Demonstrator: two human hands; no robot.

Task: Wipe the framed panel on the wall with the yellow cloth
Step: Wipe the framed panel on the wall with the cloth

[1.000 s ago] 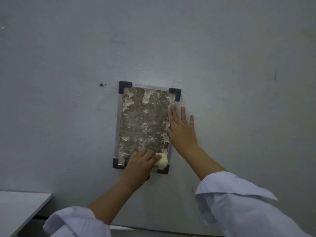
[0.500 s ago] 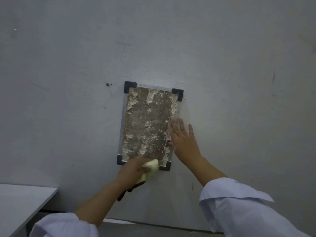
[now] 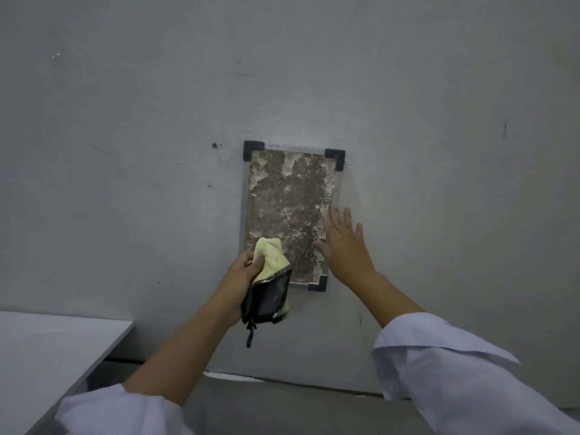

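The left hand point(image 3: 241, 281) grips the yellow cloth point(image 3: 271, 277), fingers clamped around it, at the framed panel's point(image 3: 287, 211) seven o'clock corner. The right hand point(image 3: 343, 246), fingers spread flat, lies at its four o'clock edge.

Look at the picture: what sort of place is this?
Probably a plain workroom or test room: a bare grey painted wall, a crusted framed panel fixed to it, and a white table at lower left.

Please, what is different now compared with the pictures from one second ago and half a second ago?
The left hand has drawn the yellow cloth off the panel's bottom edge; the cloth has unfolded, with its dark-edged part hanging below the hand. The right hand slid slightly lower along the right side of the framed panel, fingers spread. The panel remains on the wall, equally stained.
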